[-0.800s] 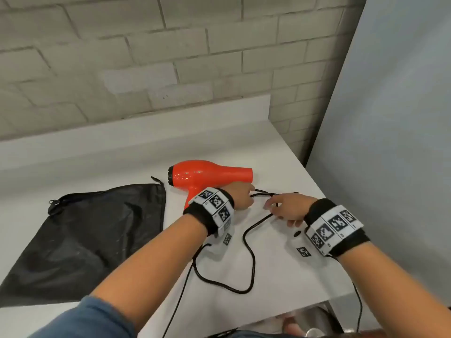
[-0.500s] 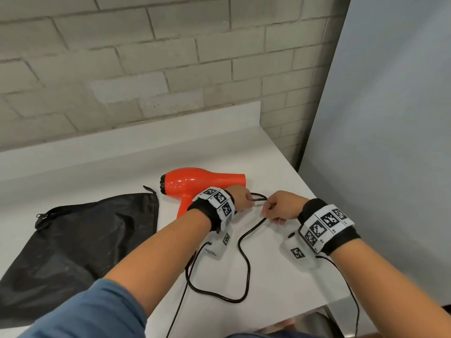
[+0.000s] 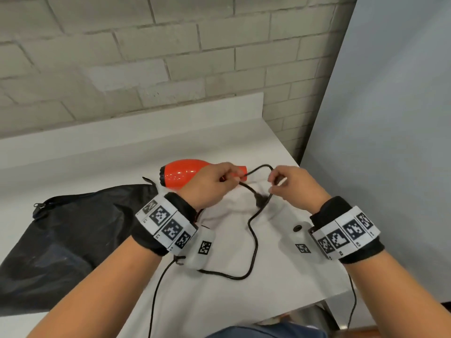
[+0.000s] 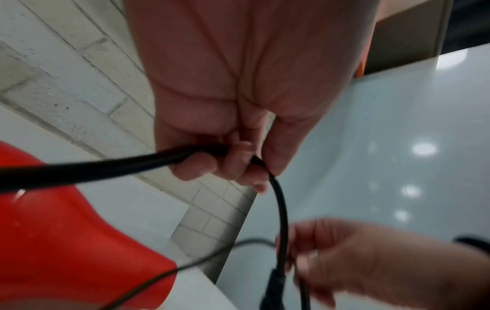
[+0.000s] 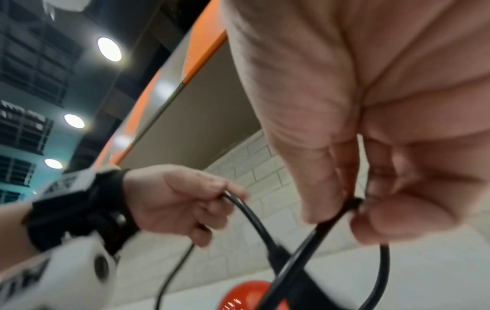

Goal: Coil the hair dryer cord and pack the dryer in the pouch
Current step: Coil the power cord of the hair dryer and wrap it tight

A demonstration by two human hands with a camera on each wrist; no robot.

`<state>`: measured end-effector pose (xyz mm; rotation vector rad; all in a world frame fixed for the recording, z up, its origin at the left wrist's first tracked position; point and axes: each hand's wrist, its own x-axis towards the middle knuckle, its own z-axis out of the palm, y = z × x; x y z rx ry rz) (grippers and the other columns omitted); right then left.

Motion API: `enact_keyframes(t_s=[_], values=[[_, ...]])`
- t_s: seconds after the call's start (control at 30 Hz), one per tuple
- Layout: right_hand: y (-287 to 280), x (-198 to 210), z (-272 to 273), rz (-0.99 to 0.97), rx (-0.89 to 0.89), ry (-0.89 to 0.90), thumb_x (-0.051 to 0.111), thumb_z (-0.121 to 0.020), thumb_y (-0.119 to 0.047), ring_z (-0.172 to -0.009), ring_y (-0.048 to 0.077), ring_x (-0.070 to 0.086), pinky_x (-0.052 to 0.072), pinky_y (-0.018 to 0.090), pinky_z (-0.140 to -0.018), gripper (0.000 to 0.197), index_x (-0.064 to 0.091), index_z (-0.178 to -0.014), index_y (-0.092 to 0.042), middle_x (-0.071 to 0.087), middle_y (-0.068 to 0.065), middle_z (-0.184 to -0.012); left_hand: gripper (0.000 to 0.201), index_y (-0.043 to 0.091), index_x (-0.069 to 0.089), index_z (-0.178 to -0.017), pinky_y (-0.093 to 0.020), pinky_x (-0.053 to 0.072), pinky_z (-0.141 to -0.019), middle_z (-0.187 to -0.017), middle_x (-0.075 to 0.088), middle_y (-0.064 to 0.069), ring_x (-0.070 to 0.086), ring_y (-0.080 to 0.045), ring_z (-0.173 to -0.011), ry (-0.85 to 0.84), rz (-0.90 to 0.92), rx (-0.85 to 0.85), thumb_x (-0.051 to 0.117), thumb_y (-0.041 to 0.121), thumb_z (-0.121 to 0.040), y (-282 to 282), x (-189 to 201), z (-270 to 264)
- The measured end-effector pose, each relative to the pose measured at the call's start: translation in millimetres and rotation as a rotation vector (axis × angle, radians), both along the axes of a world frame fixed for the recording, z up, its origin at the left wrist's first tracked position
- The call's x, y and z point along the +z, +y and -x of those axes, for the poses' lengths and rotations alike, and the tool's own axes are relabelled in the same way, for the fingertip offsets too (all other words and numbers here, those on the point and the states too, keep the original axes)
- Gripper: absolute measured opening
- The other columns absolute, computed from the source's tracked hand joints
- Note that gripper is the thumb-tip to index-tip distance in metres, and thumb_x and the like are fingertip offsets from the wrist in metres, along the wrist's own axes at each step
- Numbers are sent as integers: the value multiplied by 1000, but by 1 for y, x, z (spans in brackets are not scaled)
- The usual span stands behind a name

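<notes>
Raised off the table (image 3: 280,301) since earlier, a cord (image 3: 258,168) loop is being pinched by the left hand (image 3: 210,185) and right hand (image 3: 294,186); the dryer (image 3: 183,172) is lying crosswise, nozzle pointing right.

Hidden and cut-off parts around the hair dryer (image 3: 185,172)

Handle concealed behind left hand (image 3: 207,185); cord (image 3: 253,242) running off bottom edge, plug end unseen; pouch (image 3: 68,240) left of dryer cropped by frame edge.

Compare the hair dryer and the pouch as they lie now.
The hair dryer is glossy orange-red and rigid; the pouch is matte black, limp fabric. The dryer is compact and bulbous; the pouch spreads flat over far more of the counter. The dryer's cord is gripped by the left hand and right hand; the pouch lies untouched. Both rest on the counter.
</notes>
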<state>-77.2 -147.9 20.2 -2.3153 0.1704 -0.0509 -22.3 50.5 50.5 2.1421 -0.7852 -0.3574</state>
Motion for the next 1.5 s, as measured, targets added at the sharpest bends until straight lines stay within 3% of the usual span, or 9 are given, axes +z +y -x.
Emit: enact_keyframes(t_s=[0.13, 0.33, 0.47, 0.63, 0.8, 0.97, 1.27, 1.4, 1.5], values=[[25, 9, 7, -179, 138, -137, 64, -79, -2, -62, 7, 52, 42, 7, -59, 32, 48, -98, -21, 59, -8, -75, 60, 29, 24, -141, -4, 39, -65, -74, 57, 10, 51, 2, -64, 11, 4, -61, 52, 15, -90, -8, -15, 1], [30, 3, 1, -219, 211, -196, 61, -81, -2, -73, 0, 56, 45, 15, -83, 23, 52, -87, -22, 60, -10, -72, 35, 20, 45, -126, -27, 47, -78, -82, 59, -9, 54, -19, -77, 57, 35, -78, 44, 10, -93, -16, -23, -7], [31, 1, -2, -256, 190, -187, 64, -80, -3, -74, 16, 59, 48, 22, -73, 23, 49, -80, -20, 61, 3, -78, 27, 31, 48, -116, -38, 46, -81, -85, 59, -16, 52, -21, -81, 150, 93, -102, 47, 17, -93, -18, -27, -11], [34, -6, -6, -153, 172, -197, 55, -87, -6, -49, 5, 44, 36, 11, -55, 23, 47, -79, -26, 53, -2, -79, 12, 30, 52, -93, -21, 46, -65, -79, 60, 0, 54, -2, -58, 273, 157, -46, 48, 18, -93, -17, -22, -19], [-1, -5, -2, 78, 95, -86, 53, -91, -12, -65, -8, 53, 34, 1, -66, 20, 67, -103, -8, 61, 0, -93, 25, 32, 51, -91, -29, 46, -73, -89, 60, 7, 54, -14, -78, 250, 171, 125, 53, 7, -88, 5, -16, -40], [-38, -7, 10, 303, 31, 171, 55, -88, -10, -92, 22, 61, 38, 22, -76, 19, 72, -93, -4, 66, 6, -93, 38, 22, 45, -113, -15, 42, -49, -100, 58, 8, 54, -13, -72, 284, 166, 280, 48, -4, -85, 21, -14, -55], [-43, -13, 38, 389, 147, 389, 59, -83, -12, -87, 18, 57, 42, 23, -76, 14, 63, -77, -24, 62, 0, -91, 80, 30, 9, -145, -32, 46, -88, -147, 35, 0, 52, -24, -116, 235, -138, 176, 52, 5, -82, 14, -26, -44], [-35, -21, 42, 337, 104, 304, 49, -90, -10, -91, 17, 54, 40, 22, -84, 23, 70, -99, -16, 66, 4, -107, 48, 20, 40, -130, -31, 44, -88, -126, 47, -8, 55, -25, -106, -151, -255, 211, 54, 16, -84, 9, -33, 10], [-31, -25, 43, 332, 86, 293, 47, -92, -11, -94, 19, 56, 40, 22, -84, 25, 69, -102, -13, 66, 5, -111, 12, 17, 56, -94, -30, 45, -77, -102, 60, -5, 58, -24, -93, -164, -450, -115, 49, 19, -84, 13, -54, 59]])
